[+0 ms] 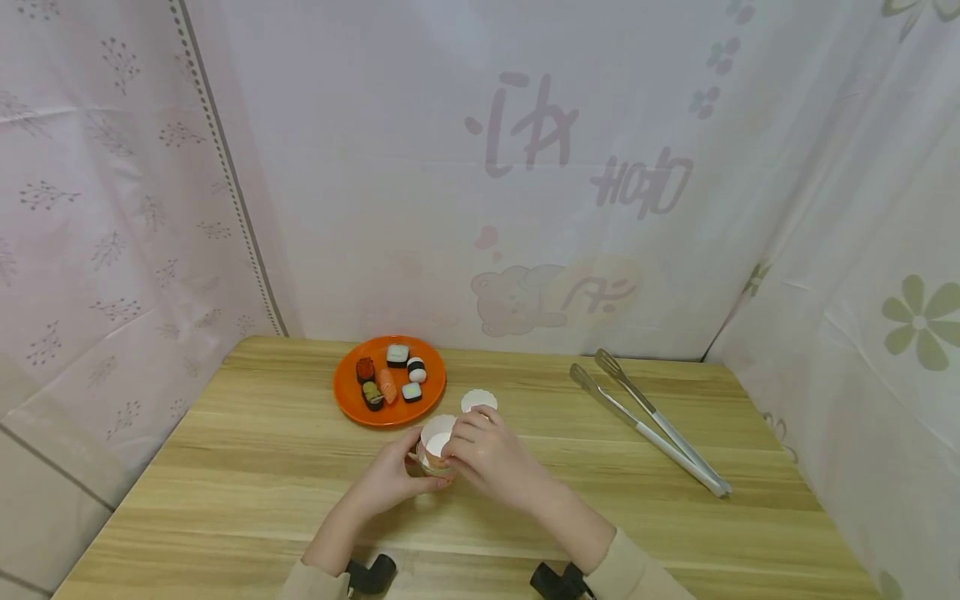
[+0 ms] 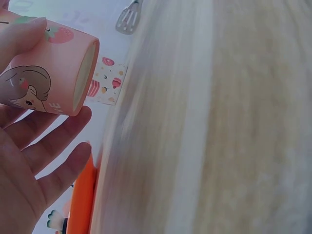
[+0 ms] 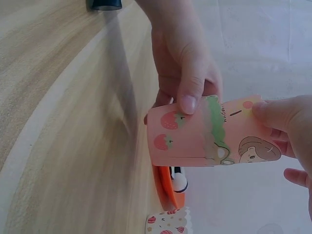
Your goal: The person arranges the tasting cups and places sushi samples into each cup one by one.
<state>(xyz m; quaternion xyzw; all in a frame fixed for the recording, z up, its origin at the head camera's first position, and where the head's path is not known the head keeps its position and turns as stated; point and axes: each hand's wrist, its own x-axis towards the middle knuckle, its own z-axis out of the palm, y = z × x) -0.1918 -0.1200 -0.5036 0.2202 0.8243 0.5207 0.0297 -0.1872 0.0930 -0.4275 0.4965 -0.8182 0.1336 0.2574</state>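
Observation:
Between my two hands is a pink paper cup [image 1: 422,450] printed with strawberries and a cartoon girl. My left hand [image 1: 388,477] holds its side with the thumb and fingers. My right hand [image 1: 489,457] pinches it near the upper rim from the other side. Seen from the right wrist, a wavy green edge runs across the middle of the pink cup [image 3: 187,139]; I cannot tell whether a second cup sits inside. The white interior shows from above. Just beyond stands a white paper cup [image 1: 478,400] with a scalloped rim and small red prints.
Back left on the wooden table [image 1: 247,467] is an orange plate [image 1: 347,404] bearing several pieces of sushi [image 1: 386,385]. Metal tongs [image 1: 660,433] with pale handles lie spread to the right. Printed curtains [image 1: 390,192] hang behind the table and along both sides.

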